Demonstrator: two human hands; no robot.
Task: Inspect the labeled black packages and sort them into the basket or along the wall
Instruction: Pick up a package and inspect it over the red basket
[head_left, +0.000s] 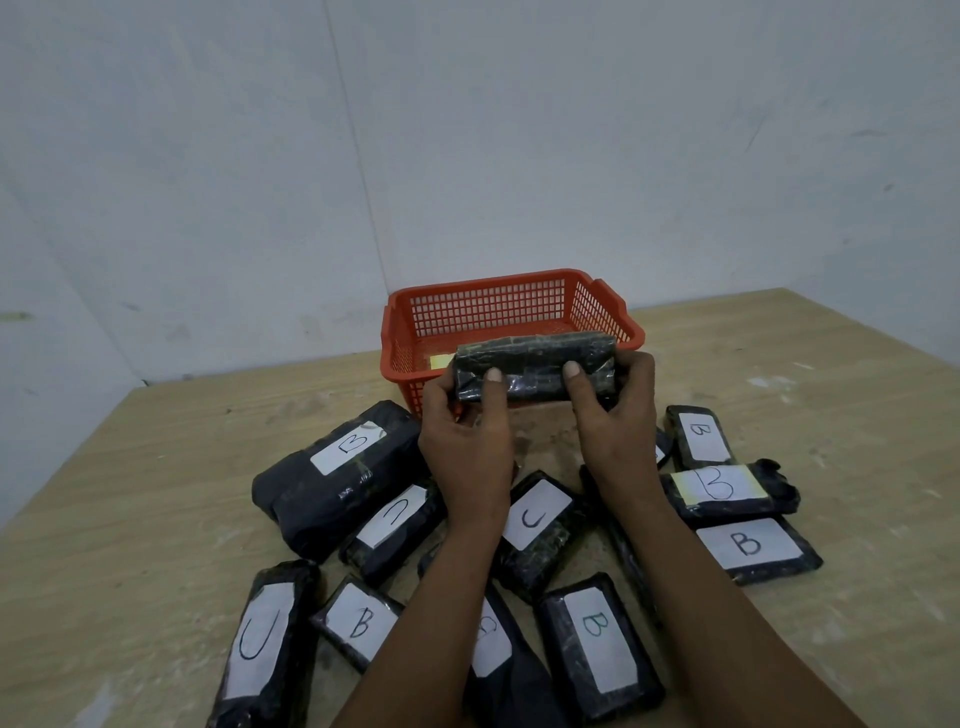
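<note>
Bare wooden tabletop (130, 493) is being left free along the left edge, and more open room is being shown toward the right edge beyond the packages. Near the left front, a black package marked "U" (262, 644) is being seen lying lengthwise toward the front edge, with a "B" package (358, 621) just beside it. Behind these, a large package labeled "B" (337, 478) is lying slantwise. The held black package (535, 369) is being gripped at both ends, clear of the tabletop, just in front of the red mesh basket (509, 306), which is standing at the far edge by the wall (467, 130). Its long axis is running left to right, and no label is being shown on the side facing the camera. The left hand (467, 441) and the right hand (613, 415) are being kept apart, each clamped on one end with the thumb on the near face. Further right, three "B" packages (727, 488) are being seen clustered near each other.
</note>
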